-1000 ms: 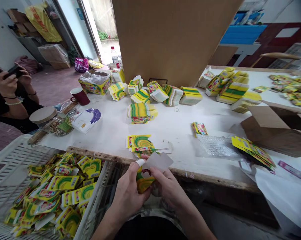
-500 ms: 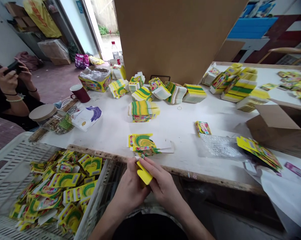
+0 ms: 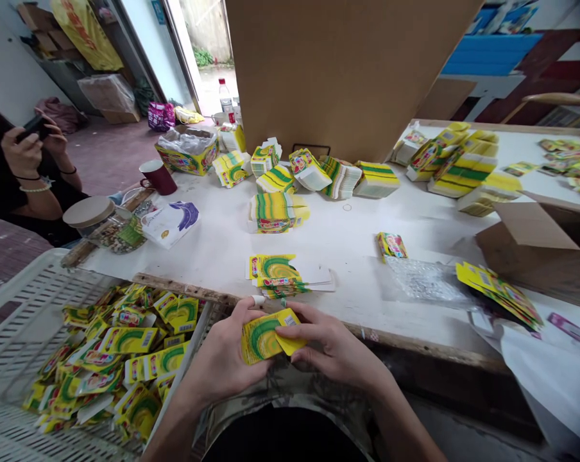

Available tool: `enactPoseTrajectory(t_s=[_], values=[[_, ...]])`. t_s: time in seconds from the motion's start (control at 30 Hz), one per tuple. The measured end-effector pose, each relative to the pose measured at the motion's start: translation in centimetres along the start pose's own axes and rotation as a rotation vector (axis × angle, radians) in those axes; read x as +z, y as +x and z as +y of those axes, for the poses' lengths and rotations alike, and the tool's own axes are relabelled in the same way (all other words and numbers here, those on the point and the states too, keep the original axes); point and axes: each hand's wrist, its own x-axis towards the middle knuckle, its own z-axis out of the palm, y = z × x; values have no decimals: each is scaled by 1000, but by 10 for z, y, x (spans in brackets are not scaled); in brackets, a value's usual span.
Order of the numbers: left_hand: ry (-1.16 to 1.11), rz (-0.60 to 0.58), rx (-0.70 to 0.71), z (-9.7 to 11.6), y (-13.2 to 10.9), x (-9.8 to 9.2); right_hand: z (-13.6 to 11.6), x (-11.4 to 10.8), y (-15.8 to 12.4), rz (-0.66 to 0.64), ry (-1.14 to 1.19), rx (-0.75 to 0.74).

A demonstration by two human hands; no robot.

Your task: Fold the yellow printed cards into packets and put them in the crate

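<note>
So we're holding a small yellow-and-green printed card carton (image 3: pixel 258 340) right between our hands, just off the near edge of the white-topped surface (image 3: pixel 341 240). Our left hand (image 3: pixel 225 350) is gripping the carton by its left end, with a white wrap (image 3: pixel 258 300) showing on one fingertip past the far edge. Our right hand (image 3: pixel 335 346) is pinching the other end, one finger lying over an angled plain yellow end piece (image 3: pixel 292 343) that looks like a flap. We can't tell how much finger is tucked underneath.

Tip for this bit: we'd be steadying the body with the left hand and letting the right do the fiddly work, pressing along the crease rather than in the middle of the piece. Thin card like this is probably denting easily, so we'd be going light on the squeeze, and watching that the corners are sitting square before pressing harder.

Straight ahead of both hands, a short pile of flat yellow-and-green printed cartons (image 3: pixel 273 266) is lying within easy reach. Off to the left of the left hand, a white slotted plastic crate (image 3: pixel 40 276) is holding a loose heap of similar small yellow cartons (image 3: pixel 126 340). Ahead and right of the right hand, a clear bubble-wrap sheet (image 3: pixel 422 279) is lying flat.
</note>
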Motion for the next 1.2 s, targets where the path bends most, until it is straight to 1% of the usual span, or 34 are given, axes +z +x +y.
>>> enactPoseTrajectory(t_s=[0.07,0.17,0.27,0.33,0.37,0.43,0.5,0.53,0.57,0.6,0.63,0.67,0.73,0.77,0.8,0.83,0.9,0.97,1.07,1.13,1.2], values=[[60,30,38,3,1,1,-1,0,0,36,6,6],[160,137,59,5,1,10,3,11,-1,143,51,13],[195,208,71,4,-2,24,6,24,-3,234,256,44],[219,241,96,2,-5,33,7,32,-3,312,365,127],[239,261,109,1,-6,36,6,35,-2,351,370,177],[261,297,118,-3,-8,42,4,42,2,415,292,248],[230,317,90,-7,-10,45,1,45,8,417,212,247],[183,327,62,-9,-11,44,-1,45,12,396,207,224],[103,366,25,-12,-13,43,-2,43,15,367,218,196],[-14,450,-9,-15,-14,40,-3,40,20,351,225,170],[-174,573,-38,-18,-16,37,-2,36,24,361,208,151],[-365,729,-62,-21,-17,33,0,30,29,404,152,144],[-773,1024,-119,-26,-19,24,8,19,40,533,-87,178],[-943,1117,-165,-28,-20,21,13,14,46,574,-223,210],[-1067,1163,-220,-29,-20,19,18,9,51,583,-320,239],[-1146,1173,-276,-31,-20,18,23,6,55,575,-381,260],[-1200,1138,-325,-32,-19,21,28,2,61,546,-411,275],[-1184,1068,-302,-30,-16,30,28,1,62,538,-399,271],[-1161,925,-228,-23,-8,47,15,5,54,518,-355,274],[-1162,820,-169,-14,-2,56,3,13,45,423,-200,259],[-1195,694,-131,-3,4,62,-10,23,34,266,70,237]])
